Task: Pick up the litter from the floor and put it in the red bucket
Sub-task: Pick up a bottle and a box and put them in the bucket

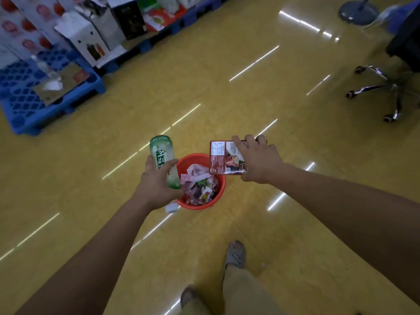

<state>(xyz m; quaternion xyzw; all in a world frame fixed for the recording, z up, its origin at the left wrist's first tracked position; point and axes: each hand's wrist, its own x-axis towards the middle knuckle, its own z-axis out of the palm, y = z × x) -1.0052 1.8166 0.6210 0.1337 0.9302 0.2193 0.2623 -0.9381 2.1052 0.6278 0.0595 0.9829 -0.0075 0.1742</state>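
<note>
two hands hang over the red bucket (196, 207): left hand (156, 181) grips a green bottle (161, 155) at its 10 o'clock, right hand (259, 160) holds a dark red box (222, 159) at 1 o'clock. crumpled wrappers (198, 185) fill the bucket; a white scrap (171, 207) lies at 7 o'clock.

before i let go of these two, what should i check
1. Left hand grips green bottle: ok.
2. Right hand holds red box: ok.
3. Both above the red bucket opening: cannot tell; they appear over its rim edges.
4. Room in bucket: not ok, wrappers heaped near the rim.
5. Floor by bucket picked up: not ok, a white scrap lies beside it.
</note>
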